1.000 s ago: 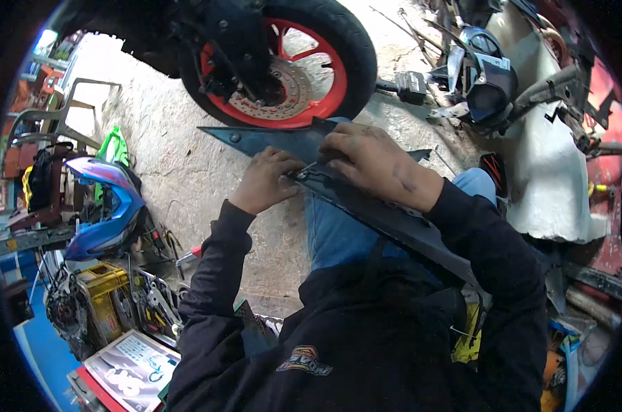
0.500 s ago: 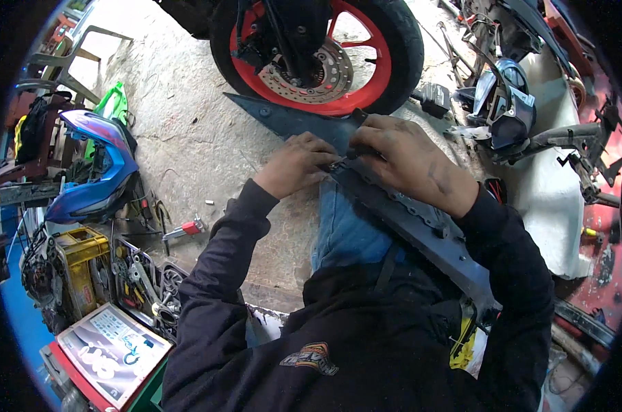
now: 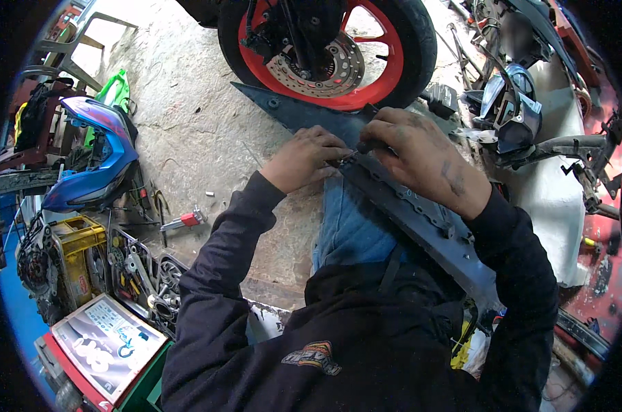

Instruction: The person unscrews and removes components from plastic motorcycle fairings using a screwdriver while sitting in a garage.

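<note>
A long dark grey plastic motorcycle panel (image 3: 427, 237) lies slantwise over my jeans, its pointed end (image 3: 273, 103) reaching toward the front wheel. My left hand (image 3: 307, 159) grips the panel's edge near its middle, fingers bent over it, thumb mostly hidden. Beside it, my right hand (image 3: 420, 152) is closed around a short dark-handled tool (image 3: 368, 145) that resembles a screwdriver. The tool's lower end meets the panel edge close to my left fingertips; the exact contact point is too small to make out. Tabs with holes run along the panel's inner edge.
Ahead stands a motorcycle wheel (image 3: 386, 51) with red rim and brake disc. At left are a blue-purple fairing (image 3: 119, 165), a yellow crate (image 3: 84, 264), a tray of tools (image 3: 143, 275) and a red-handled tool (image 3: 189, 218) on the floor. Motorcycle parts (image 3: 520, 113) crowd the right.
The view has shifted slightly, so the scene sits a little differently. Both hands keep their places on the panel and the tool, with only a slight turn of the right hand.
</note>
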`<state>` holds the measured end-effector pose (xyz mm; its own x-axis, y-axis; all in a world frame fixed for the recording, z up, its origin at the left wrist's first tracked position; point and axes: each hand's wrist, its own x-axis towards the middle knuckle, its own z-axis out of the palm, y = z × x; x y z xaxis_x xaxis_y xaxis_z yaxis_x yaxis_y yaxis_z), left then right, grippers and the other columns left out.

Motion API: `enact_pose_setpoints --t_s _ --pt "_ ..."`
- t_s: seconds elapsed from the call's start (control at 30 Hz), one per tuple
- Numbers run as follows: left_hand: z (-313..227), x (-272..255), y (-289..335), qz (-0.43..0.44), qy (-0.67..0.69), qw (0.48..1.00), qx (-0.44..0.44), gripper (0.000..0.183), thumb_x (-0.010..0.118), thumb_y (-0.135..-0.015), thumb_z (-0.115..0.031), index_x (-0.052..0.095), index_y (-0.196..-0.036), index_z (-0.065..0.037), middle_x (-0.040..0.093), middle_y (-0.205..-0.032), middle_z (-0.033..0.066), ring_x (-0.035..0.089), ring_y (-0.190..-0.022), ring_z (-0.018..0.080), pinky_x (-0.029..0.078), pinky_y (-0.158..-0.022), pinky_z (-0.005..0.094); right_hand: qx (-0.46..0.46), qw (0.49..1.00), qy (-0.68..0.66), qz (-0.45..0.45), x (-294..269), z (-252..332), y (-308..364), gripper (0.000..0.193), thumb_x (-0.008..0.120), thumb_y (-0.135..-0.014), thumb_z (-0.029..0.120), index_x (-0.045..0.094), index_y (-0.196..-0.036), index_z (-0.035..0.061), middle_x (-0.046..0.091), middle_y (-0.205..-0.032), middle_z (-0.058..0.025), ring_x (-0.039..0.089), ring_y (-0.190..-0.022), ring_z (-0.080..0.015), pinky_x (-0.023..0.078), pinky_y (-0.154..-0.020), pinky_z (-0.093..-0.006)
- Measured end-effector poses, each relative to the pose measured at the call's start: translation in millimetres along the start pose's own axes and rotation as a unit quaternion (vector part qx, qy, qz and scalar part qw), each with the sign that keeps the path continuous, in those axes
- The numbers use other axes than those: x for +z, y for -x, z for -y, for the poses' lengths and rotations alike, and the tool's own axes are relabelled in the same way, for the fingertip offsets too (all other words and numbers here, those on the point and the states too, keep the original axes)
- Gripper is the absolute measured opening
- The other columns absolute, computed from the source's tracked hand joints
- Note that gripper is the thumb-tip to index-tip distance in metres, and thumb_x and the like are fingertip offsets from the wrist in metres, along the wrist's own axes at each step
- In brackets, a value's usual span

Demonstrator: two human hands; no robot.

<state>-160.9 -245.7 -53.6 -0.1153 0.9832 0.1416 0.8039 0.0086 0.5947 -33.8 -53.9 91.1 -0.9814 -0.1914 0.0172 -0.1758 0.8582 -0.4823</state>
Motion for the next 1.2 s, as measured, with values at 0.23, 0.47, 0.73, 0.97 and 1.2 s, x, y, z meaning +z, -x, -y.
enact_pose_setpoints --t_s 0.23,0.47,0.73,0.97,1.2 --pt "-3 1 -2 0.000 0.011 1.000 0.000 0.042 0.072 -0.076 -0.016 0.064 -0.117 -0.013 0.059 -0.121 0.0046 0.050 -0.116 0.0300 0.038 -0.102 0.0450 -0.015 1.000 0.022 0.011 2 -1 0 0.022 0.063 -0.078 0.007 0.060 -0.099 0.0026 0.061 -0.101 -0.0168 0.060 -0.099 -0.0385 0.049 -0.084 -0.0465" --pt "-3 6 0 -0.072 -0.113 0.991 0.008 0.049 0.071 -0.068 -0.013 0.065 -0.117 -0.012 0.060 -0.120 0.0043 0.050 -0.116 0.0284 0.041 -0.100 0.0432 0.052 0.989 0.086 0.109 -3 17 -21 0.018 0.065 -0.082 0.021 0.064 -0.091 0.0057 0.065 -0.088 -0.0132 0.063 -0.090 -0.0344 0.051 -0.079 -0.0429" --pt "6 9 -1 -0.051 -0.120 0.991 0.026 0.044 0.075 -0.067 -0.018 0.066 -0.110 -0.013 0.060 -0.111 0.0028 0.052 -0.109 0.0252 0.045 -0.095 0.0398 0.100 0.960 0.207 0.158 -11 36 -38 0.017 0.064 -0.081 0.022 0.064 -0.087 0.0067 0.064 -0.081 -0.0131 0.064 -0.084 -0.0303 0.051 -0.077 -0.0400" --pt "17 10 -2 -0.086 -0.116 0.986 0.086 0.044 0.076 -0.065 -0.018 0.066 -0.108 -0.013 0.060 -0.105 0.0017 0.053 -0.105 0.0244 0.047 -0.091 0.0372 -0.149 0.976 0.157 0.008 15 -1 -36 0.023 0.068 -0.082 0.026 0.065 -0.080 0.0037 0.064 -0.079 -0.0143 0.064 -0.084 -0.0315 0.050 -0.075 -0.0413" --pt "27 21 -8 -0.084 -0.056 0.989 0.106 0.042 0.074 -0.068 -0.015 0.066 -0.108 -0.013 0.062 -0.107 0.0030 0.054 -0.104 0.0260 0.048 -0.091 0.0386 -0.299 0.936 0.171 0.072 6 -15 -58 0.018 0.066 -0.084 0.023 0.067 -0.088 0.0050 0.064 -0.093 -0.0109 0.065 -0.087 -0.0301 0.052 -0.080 -0.0404"
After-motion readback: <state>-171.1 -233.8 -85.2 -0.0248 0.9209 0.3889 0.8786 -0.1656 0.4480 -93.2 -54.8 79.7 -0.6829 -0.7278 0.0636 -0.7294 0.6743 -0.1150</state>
